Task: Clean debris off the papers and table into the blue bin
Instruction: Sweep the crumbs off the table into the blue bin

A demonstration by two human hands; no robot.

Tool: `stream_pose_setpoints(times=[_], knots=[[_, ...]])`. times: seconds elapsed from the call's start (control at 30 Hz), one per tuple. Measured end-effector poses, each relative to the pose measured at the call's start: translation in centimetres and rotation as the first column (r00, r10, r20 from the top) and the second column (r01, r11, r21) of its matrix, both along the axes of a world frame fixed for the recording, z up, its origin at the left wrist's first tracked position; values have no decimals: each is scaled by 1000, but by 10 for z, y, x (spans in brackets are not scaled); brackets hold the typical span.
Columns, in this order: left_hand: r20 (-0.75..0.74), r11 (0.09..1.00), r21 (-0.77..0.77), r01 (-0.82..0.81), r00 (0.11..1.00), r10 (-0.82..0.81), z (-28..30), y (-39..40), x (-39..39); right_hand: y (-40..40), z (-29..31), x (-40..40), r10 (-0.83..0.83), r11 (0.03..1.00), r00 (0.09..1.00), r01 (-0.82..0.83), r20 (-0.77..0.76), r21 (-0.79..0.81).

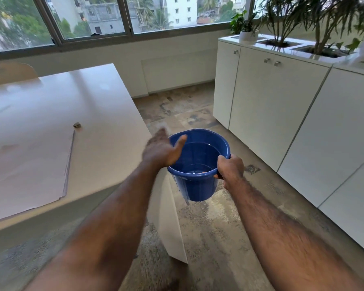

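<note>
Head view, read from nine o'clock to three o'clock. A glossy white rectangular bench (88, 97) fills the nine o'clock side. On its near left portion lies a stack of large pale paper sheets (29, 164), their right edge running diagonally. Just beyond the stack's far right corner, on the bare bench top, sits a small grey crumpled piece of debris (77, 125). At centre, the left hand (161, 150) hovers over the bench's right edge and the left rim of a round blue plastic bin (199, 164); its fingers are released and spread, thumb pointing toward one o'clock, grasping nothing; the hand is motion-blurred. The bin hangs above the mottled stone floor (214, 227), just beside the bench corner; small pale and orange bits lie on its bottom. The right hand (230, 169) grips the bin's rim at its three o'clock side, fingers clenched round it. Toward two o'clock stands a white cabinet (271, 106) bearing potted green plants (303, 19).
</note>
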State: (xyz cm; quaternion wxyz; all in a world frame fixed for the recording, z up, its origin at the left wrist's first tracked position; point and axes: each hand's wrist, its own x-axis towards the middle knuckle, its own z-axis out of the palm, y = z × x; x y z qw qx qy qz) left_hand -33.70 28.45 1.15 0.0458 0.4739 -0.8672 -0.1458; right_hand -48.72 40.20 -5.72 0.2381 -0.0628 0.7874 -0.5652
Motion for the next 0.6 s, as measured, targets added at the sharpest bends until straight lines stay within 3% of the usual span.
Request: stream_pose_setpoints(times=[0.13,0.27,0.43,0.6], knots=[[-103,981,109,161,983,-150,10,23,-56,3,2,5,-3,1000,999,4,34,-16],[-123,980,72,183,977,-174,11,17,-51,3,4,5,2,1000,999,-1,32,-13],[-68,999,-54,6,998,-9,7,-45,27,4,2,4,11,1000,999,-10,34,-18],[149,975,-90,-201,966,213,-7,-88,135,4,-2,5,3,999,998,-1,63,-39]])
